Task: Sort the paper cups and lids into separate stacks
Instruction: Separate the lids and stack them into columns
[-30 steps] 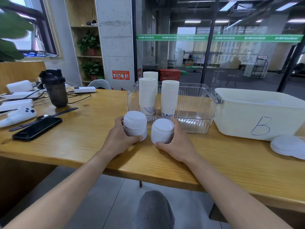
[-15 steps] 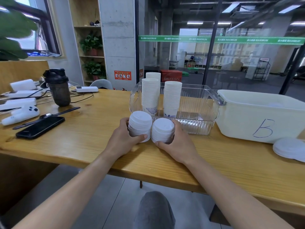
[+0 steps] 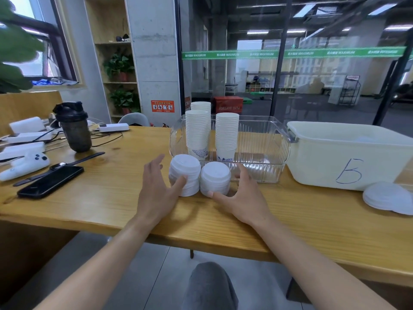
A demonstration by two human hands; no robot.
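Two short stacks of white lids stand side by side on the wooden table (image 3: 107, 193), just in front of the clear bin (image 3: 263, 151): the left lid stack (image 3: 185, 173) and the right lid stack (image 3: 215, 179). My left hand (image 3: 156, 193) has its fingers spread, and only the thumb tip touches the left stack. My right hand (image 3: 243, 198) is spread around the right stack, thumb tip at its base. Three tall stacks of paper cups (image 3: 197, 130) stand inside the clear bin.
A cream tub marked "B" (image 3: 348, 155) sits to the right, with loose lids (image 3: 388, 196) in front of it. A black phone (image 3: 51, 181), a watch, a dark shaker bottle (image 3: 74, 126), white chargers and cables lie at the left.
Both hands gripped the lid stacks and pushed them together toward the clear bin. Now the fingers have opened and drawn back from the stacks, which stand on the table.
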